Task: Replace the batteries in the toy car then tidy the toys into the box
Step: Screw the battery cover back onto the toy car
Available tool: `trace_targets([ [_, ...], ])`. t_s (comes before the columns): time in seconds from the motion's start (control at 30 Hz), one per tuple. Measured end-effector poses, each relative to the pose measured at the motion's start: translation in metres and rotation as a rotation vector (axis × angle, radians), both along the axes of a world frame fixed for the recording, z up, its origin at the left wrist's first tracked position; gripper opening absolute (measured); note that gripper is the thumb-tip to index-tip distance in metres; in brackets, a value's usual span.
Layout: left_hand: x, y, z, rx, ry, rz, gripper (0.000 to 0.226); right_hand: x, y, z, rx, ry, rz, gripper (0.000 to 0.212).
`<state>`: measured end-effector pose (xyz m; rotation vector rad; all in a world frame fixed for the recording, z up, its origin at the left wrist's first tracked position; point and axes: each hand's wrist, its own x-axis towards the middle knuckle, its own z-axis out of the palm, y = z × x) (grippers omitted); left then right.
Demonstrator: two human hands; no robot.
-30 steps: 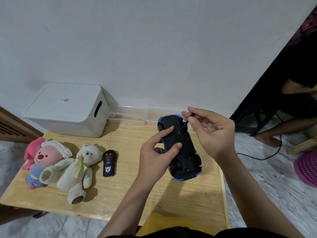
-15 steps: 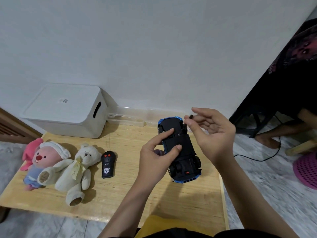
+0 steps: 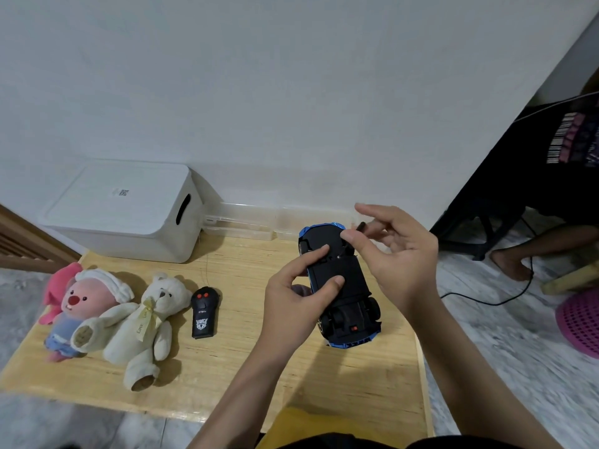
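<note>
Upside-down blue toy car, black underside showing

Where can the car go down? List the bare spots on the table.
Bare wood lies between the black remote control and the left hand, and along the wooden table near edge. The plush toys crowd the left end.

We see bare table at centre frame; plush toys and remote crowd the left, the box blocks upper left.
</note>
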<state>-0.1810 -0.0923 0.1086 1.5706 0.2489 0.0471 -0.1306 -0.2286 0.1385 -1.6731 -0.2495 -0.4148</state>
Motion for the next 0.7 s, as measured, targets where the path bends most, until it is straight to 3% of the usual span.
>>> trace_targets([
  [0.43,0.004,0.005,-0.012,-0.003,0.016,0.036,0.042,-0.008,-0.015,-0.016,0.225,0.226,-0.048,0.014],
  [0.6,0.006,0.003,-0.024,0.024,0.036,-0.012,0.045,-0.018,0.000,-0.055,0.049,0.303,-0.131,0.019],
  [0.7,0.004,0.004,-0.030,0.003,0.053,-0.041,0.046,-0.021,0.008,-0.067,0.100,0.353,-0.169,0.021],
])
